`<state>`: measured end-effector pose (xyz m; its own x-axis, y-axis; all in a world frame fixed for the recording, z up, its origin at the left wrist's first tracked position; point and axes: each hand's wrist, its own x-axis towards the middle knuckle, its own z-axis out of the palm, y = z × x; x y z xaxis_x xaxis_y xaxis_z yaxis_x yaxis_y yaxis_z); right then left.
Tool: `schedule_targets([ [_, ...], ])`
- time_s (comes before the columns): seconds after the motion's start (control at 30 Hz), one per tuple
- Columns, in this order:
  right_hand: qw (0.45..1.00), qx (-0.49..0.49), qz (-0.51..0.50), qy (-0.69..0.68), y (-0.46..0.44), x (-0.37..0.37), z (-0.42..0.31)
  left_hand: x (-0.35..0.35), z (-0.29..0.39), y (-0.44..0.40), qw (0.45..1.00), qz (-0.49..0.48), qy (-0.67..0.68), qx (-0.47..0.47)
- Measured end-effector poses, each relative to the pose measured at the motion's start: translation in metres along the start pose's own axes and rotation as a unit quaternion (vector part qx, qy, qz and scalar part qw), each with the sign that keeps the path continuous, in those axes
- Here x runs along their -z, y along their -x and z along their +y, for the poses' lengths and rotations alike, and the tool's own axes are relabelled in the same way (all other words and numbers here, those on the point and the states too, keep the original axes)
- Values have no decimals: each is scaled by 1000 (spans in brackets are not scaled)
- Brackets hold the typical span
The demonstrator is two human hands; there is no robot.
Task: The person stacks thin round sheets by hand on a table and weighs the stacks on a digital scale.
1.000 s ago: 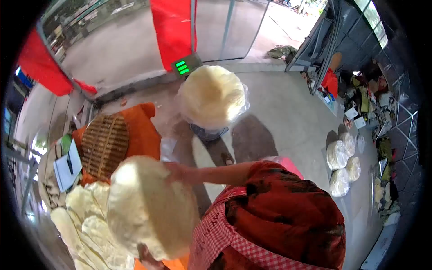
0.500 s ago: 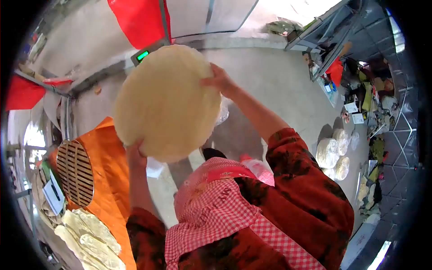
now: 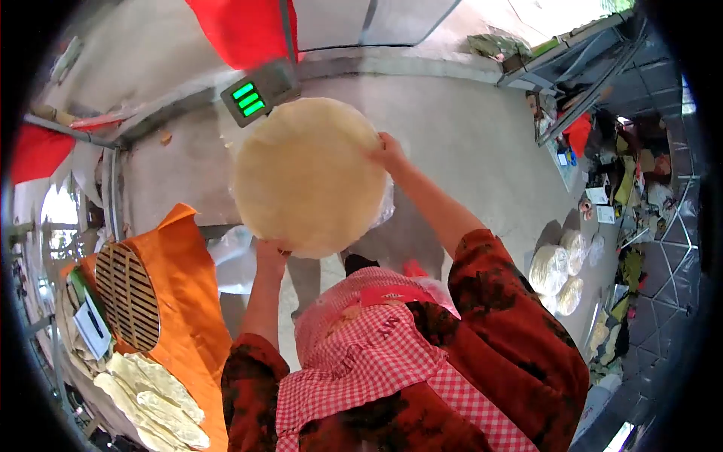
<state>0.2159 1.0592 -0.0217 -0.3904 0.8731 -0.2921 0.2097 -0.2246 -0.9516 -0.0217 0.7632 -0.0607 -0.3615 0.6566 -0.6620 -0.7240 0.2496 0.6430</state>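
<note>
A large, pale, round flatbread [image 3: 309, 177] is held out in front of me; I cannot tell whether it is one sheet or a stack. My left hand [image 3: 273, 252] grips its near lower edge, the fingers partly hidden under it. On the far right edge, my right hand [image 3: 388, 153] is closed around the rim. Just beyond the bread, a scale display [image 3: 248, 99] shows green lit digits. Whatever platform belongs to it is hidden beneath the bread. Some clear plastic [image 3: 386, 207] shows past the bread's right edge.
To the left, an orange cloth [image 3: 188, 301] carries a round slatted board [image 3: 128, 294]. Folded flatbreads [image 3: 154, 399] lie in front of it. Several wrapped round bundles [image 3: 550, 270] stand on the floor at right, near piled clutter [image 3: 633, 181]. A clear bag [image 3: 233, 260] hangs beside the cloth.
Both hands have shifted the flatbread to the right in view, and it appears slightly smaller. More of the scale's green display shows now, and so does the clear bag by the cloth.
</note>
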Motion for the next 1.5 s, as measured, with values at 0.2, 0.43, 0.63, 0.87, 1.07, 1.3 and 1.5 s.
schedule_targets([
  [0.2,991,-21,53,122,-27,2,52,-3,-3,5,999,15,-38,16],
  [0.43,981,-26,115,155,-11,-13,10,31,-20,35,999,-16,26,14],
  [0.63,843,260,273,383,45,-67,-2,133,-52,146,998,67,3,-17],
  [0.87,934,237,-220,155,226,-336,38,302,-115,362,943,248,198,-98],
  [1.07,642,467,-594,125,471,-604,4,374,-126,486,842,388,298,-226],
  [1.3,425,554,-678,229,600,-776,13,432,-122,518,729,444,390,-346],
  [1.5,389,575,-671,260,631,-860,44,526,-82,548,599,470,490,-425],
])
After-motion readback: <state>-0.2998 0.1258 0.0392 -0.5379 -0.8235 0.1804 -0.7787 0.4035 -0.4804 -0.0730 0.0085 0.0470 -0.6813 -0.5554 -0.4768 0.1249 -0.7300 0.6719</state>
